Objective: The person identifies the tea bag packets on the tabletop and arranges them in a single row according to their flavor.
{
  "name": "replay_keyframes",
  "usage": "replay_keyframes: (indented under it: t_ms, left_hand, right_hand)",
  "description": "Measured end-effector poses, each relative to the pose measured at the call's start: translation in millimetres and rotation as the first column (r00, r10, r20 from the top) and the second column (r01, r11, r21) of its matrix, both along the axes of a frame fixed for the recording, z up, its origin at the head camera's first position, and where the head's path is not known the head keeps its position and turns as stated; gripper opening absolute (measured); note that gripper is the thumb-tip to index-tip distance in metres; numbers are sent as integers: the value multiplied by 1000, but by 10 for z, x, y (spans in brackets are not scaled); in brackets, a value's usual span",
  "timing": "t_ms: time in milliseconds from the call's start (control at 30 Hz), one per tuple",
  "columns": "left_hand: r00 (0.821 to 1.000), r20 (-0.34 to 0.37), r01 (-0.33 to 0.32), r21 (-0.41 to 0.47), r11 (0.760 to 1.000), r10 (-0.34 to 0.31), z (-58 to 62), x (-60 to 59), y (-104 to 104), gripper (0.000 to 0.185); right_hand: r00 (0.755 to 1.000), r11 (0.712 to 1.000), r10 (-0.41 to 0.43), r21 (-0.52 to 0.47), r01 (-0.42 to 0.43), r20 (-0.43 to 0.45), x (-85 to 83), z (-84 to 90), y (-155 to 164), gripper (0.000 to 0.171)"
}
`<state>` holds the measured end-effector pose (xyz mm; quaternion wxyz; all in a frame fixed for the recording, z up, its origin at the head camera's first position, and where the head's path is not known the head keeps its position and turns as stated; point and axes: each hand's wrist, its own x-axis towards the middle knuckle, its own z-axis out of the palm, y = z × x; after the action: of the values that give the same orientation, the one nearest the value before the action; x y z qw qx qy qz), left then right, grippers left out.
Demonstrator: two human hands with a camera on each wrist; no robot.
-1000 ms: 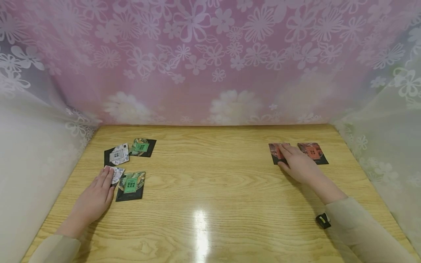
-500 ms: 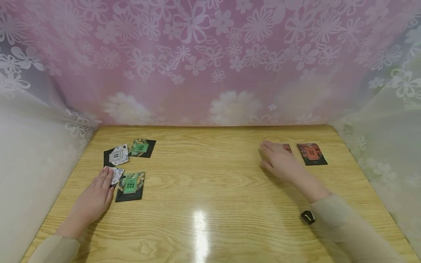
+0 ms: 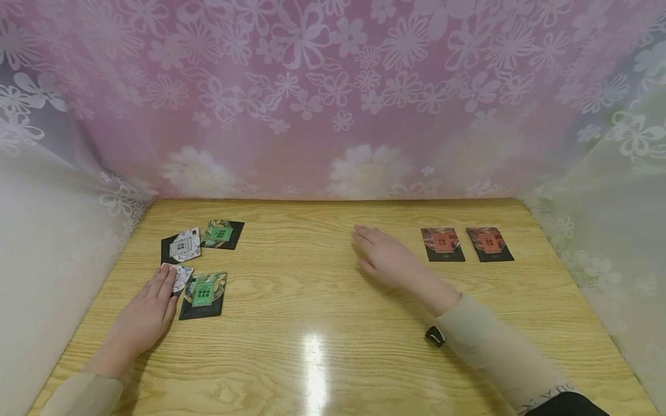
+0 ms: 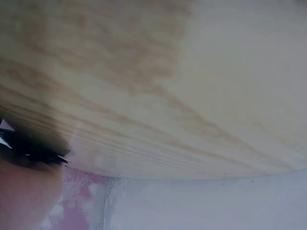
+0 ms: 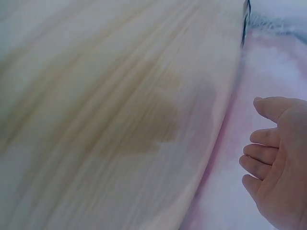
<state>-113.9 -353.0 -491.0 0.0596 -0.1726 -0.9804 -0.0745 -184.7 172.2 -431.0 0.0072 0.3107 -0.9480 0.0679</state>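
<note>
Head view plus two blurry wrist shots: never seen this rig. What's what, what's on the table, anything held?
No machine here: a person works with two bare hands and wears three cameras. The wide picture comes from the head and looks down at a wooden table with flowered curtains round it. The two blurry pictures come from cameras on the wrists, so they show mostly wood grain up close.

On the table's left lie four small packets on black cards: two green packets and two white patterned packets. On its right two red packets lie side by side.

The left hand lies flat, fingertips on the nearer white packet. The right hand is open above the middle of the table and holds nothing; the right wrist view shows its fingers straight.
</note>
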Motion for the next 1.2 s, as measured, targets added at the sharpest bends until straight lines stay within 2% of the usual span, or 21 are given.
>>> replay_keyframes:
  t_ms: [267,567,1200]
  left_hand:
    - [1000,-8,0,-4,1000,0,-4,2,-1,62]
    - [1000,-13,5,-3,1000,-5,-42,-18,-19,62]
    - [1000,-21,7,9,1000,-7,-54,-28,-38,63]
  right_hand:
    - [997,997,73,-11,-73,2,-35,37,-506,64]
    - [989,990,135,-51,-133,51,-16,76,-965,66]
    - [968,970,238,36,-241,73,61,20,-1777,68]
